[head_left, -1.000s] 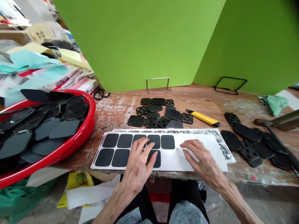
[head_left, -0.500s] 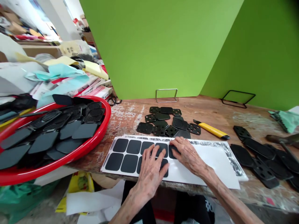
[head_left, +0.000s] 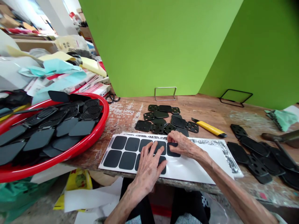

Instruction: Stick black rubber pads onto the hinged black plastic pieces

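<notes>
A red tub (head_left: 94, 139) of black pads (head_left: 65, 127) sat at left as a person's left hand (head_left: 148, 168) lay open and flat on a white sheet (head_left: 196, 165) of black squares, apparently pinning it to the wooden bench (head_left: 210, 107). The right hand (head_left: 183, 144), fingers (head_left: 174, 136) curled, touched the end square (head_left: 171, 152); whether it gripped could not be told.

Yellow utility knife (head_left: 209, 129) and red basin (head_left: 77, 154) on wooden workbench (head_left: 123, 115)
</notes>
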